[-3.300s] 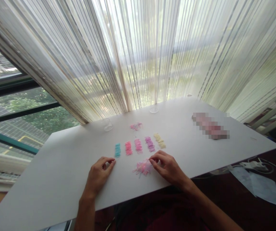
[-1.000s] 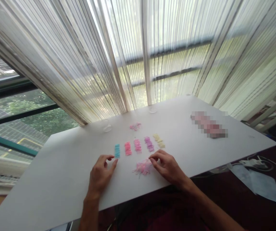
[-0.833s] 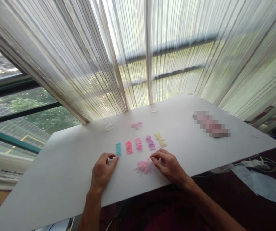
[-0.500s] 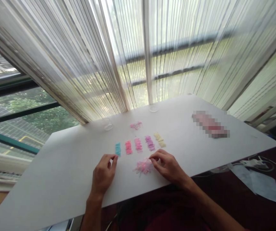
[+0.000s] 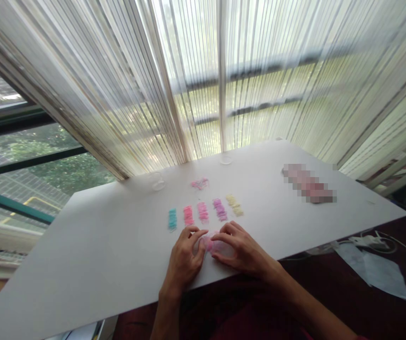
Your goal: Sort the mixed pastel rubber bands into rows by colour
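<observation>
A mixed pile of small, thin, mostly pink pieces [image 5: 209, 244] lies near the table's front edge, partly hidden by my hands. At its left side is my left hand [image 5: 188, 252], thumb and index finger apart. My right hand [image 5: 236, 248] curves over the pile's right side, its fingers also apart. Beyond the hands stand neat columns of similar thin pieces: a blue column [image 5: 172, 220], a coral column [image 5: 188, 216], a pink column [image 5: 203, 213], a purple column [image 5: 220, 209] and a yellow column [image 5: 234, 205]. The pieces are too small to name exactly.
A loose pink cluster [image 5: 199, 183] lies behind the columns on the white table [image 5: 118, 245]. Clear round items [image 5: 156, 182] and a pale ring [image 5: 226, 160] sit near the back edge. A pixelated pinkish object [image 5: 309, 184] is at right. String curtains [image 5: 203, 71] hang behind.
My left hand has moved right, from beside the blue column to the pile, and its pinched fingers have parted. My right hand has shifted slightly and its fingers now surround the pile's right side.
</observation>
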Motion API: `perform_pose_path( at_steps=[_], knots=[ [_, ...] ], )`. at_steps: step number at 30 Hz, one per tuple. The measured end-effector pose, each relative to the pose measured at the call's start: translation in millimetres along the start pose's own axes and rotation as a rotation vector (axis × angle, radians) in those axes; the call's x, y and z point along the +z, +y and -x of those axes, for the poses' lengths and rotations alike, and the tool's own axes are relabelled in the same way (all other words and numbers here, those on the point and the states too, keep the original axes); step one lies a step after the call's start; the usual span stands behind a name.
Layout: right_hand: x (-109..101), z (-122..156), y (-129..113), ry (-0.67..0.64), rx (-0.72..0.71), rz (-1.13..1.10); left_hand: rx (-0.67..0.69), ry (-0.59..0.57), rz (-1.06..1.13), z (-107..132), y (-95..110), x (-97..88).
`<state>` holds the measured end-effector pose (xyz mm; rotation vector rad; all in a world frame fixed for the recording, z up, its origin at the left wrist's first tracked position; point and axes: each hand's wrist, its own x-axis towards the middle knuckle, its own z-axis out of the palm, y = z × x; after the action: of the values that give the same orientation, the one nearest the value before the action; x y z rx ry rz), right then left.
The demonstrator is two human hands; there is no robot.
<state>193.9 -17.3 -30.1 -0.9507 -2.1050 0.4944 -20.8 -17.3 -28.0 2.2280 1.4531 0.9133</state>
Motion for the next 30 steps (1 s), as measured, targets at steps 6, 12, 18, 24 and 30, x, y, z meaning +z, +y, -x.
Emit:
perform_pose_path(
  at_steps=[6,12,18,24,30],
  knots=[
    [2.0,0.3,1.1,-0.011,-0.016,0.035,0.013,-0.013,-0.005,1.8,0.8,0.8],
    [2.2,0.4,2.5,-0.001,0.004,-0.001,-0.022,-0.011,0.005,3.6,-0.9,1.1],
    [1.3,-1.1,1.1,0.017,0.009,-0.005,0.004,-0.015,-0.074,2.4,1.5,0.4],
    [1.2,-1.0,1.5,0.029,0.014,-0.019,0.016,-0.043,-0.117,1.0,2.7,0.5],
    [1.2,-0.7,1.7,0.033,0.021,-0.019,-0.012,-0.025,-0.025,2.4,0.6,0.4]
  ],
)
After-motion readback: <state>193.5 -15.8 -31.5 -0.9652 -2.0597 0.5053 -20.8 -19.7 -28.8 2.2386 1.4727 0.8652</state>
